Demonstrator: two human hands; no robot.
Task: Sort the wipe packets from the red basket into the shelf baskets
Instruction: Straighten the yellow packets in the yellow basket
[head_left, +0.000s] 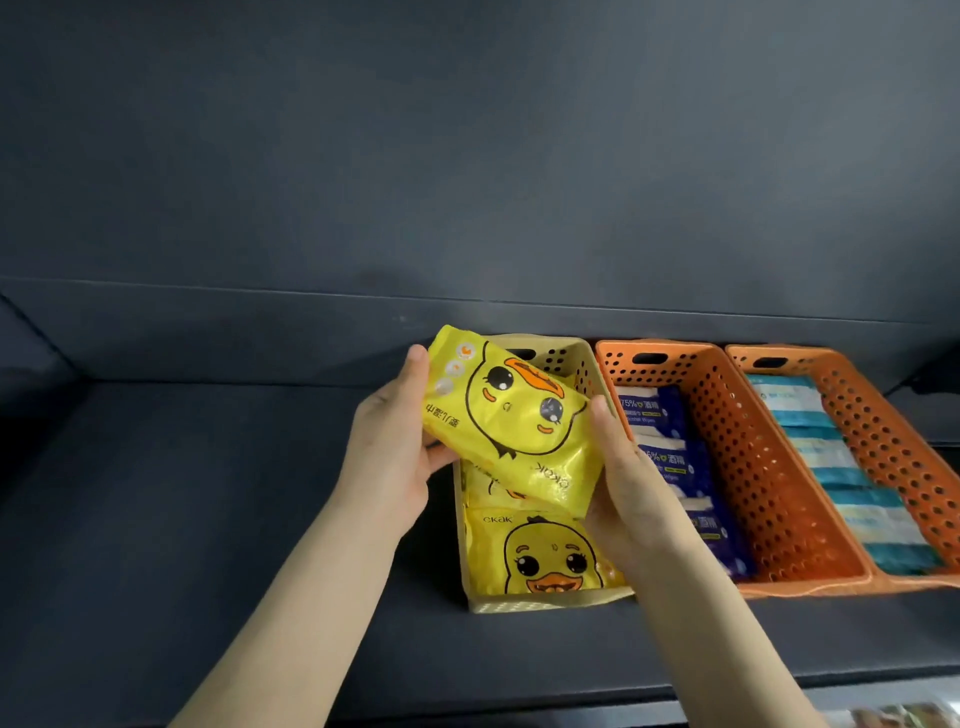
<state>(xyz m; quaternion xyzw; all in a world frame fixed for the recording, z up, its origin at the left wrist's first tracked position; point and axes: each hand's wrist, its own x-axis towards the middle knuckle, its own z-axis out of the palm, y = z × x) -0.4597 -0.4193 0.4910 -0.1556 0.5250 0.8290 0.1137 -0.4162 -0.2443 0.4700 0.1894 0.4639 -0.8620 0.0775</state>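
A yellow duck wipe packet (514, 421) is tilted above the cream shelf basket (566, 358). My left hand (389, 452) grips its left edge, thumb along the side. My right hand (628, 488) holds its right and lower edge. Inside the cream basket lie two more yellow duck packets (540, 556); the one behind is mostly covered. The red basket is out of view.
Right of the cream basket stands an orange basket (769, 499) with dark blue alcohol wipe packets (670, 462). A second orange basket (904, 447) at far right holds teal and white packets (831, 457). All sit on a dark shelf (208, 519) under another shelf board.
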